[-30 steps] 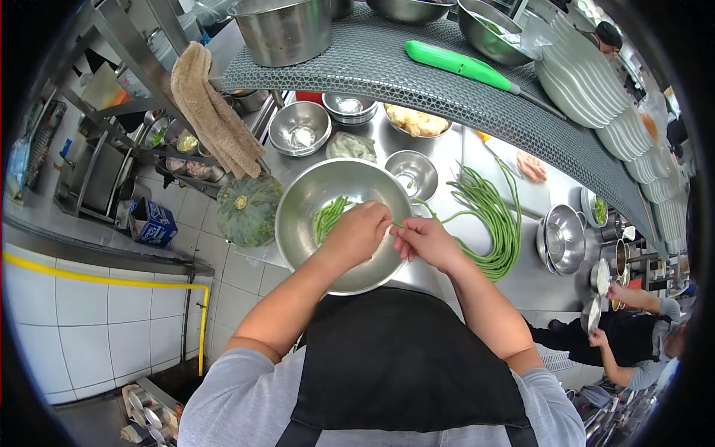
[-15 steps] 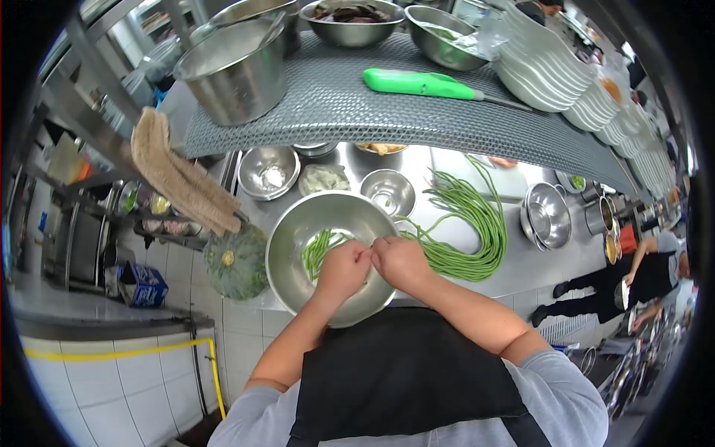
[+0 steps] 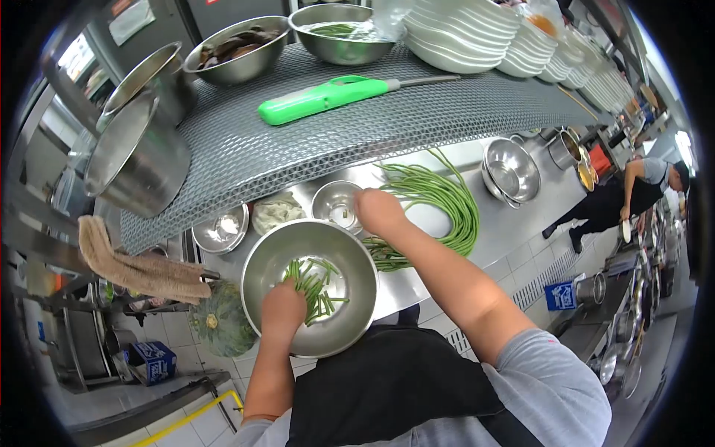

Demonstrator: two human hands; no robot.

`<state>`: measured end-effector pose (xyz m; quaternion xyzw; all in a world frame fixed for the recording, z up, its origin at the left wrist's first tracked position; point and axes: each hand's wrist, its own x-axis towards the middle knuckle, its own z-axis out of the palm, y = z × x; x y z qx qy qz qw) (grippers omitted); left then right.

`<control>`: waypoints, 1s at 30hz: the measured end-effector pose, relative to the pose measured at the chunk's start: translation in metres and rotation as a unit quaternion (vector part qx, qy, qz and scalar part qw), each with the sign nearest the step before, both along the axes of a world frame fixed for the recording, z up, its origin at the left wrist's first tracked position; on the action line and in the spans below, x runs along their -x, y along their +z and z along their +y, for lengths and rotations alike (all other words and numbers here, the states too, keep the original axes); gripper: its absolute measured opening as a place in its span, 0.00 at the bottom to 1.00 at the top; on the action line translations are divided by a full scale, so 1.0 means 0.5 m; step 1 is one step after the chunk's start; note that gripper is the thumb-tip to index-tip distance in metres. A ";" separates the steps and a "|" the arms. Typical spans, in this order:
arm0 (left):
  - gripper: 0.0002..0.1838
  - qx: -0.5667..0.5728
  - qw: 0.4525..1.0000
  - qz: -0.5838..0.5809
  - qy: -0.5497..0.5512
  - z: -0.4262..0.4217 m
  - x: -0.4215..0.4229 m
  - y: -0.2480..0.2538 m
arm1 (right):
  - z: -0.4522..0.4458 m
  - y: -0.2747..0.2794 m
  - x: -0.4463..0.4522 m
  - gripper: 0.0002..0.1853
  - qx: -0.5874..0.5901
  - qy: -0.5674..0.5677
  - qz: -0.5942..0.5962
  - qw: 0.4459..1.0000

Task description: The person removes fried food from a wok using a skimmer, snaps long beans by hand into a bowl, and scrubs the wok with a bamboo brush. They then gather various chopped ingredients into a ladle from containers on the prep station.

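Note:
My left hand (image 3: 284, 310) is inside the large steel mixing bowl (image 3: 255, 283), its curled fingers at a pile of short long bean pieces (image 3: 316, 294). Some pieces stick out by the fingertips. At the right rim of a small steel bowl (image 3: 325, 195) is my right hand (image 3: 380, 213), which looks closed; anything in its fingers is hidden. A few small bits lie in that small bowl. Beyond my right wrist, a looped bundle of whole long beans (image 3: 463, 216) rests on the steel counter, partly covered by my forearm.
A mesh-covered shelf (image 3: 223, 160) overhangs the counter, carrying a green lighter (image 3: 324, 99), steel pots and stacked white plates (image 3: 465, 37). A green pumpkin (image 3: 220, 324) sits left of the large bowl. Nested steel bowls (image 3: 514, 171) stand right. Another person (image 3: 642, 190) works far right.
My hands were together over the large bowl and have parted. The left has gone down to the bean pieces; the right has moved forward to the small bowl. The view has shifted.

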<state>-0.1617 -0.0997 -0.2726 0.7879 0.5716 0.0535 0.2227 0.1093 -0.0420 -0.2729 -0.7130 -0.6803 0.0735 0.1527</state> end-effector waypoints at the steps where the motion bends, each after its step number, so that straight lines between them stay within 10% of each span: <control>1: 0.14 0.011 1.000 0.019 0.022 0.007 -0.005 0.014 | -0.015 -0.001 -0.016 0.13 -0.016 -0.052 0.037 0.998; 11: 0.26 -0.025 0.924 -0.138 -0.356 -0.051 -0.394 0.050 | -0.450 -0.095 -0.251 0.10 -0.062 -0.227 0.171 0.957; 16: 0.25 -0.129 0.925 0.073 -0.351 -0.089 -0.617 -0.149 | -0.613 -0.096 -0.297 0.11 -0.006 -0.259 0.197 0.946; 30: 0.13 -0.093 0.955 0.034 -0.279 -0.108 -0.680 -0.132 | -0.760 -0.130 -0.525 0.12 -0.043 -0.233 0.255 0.937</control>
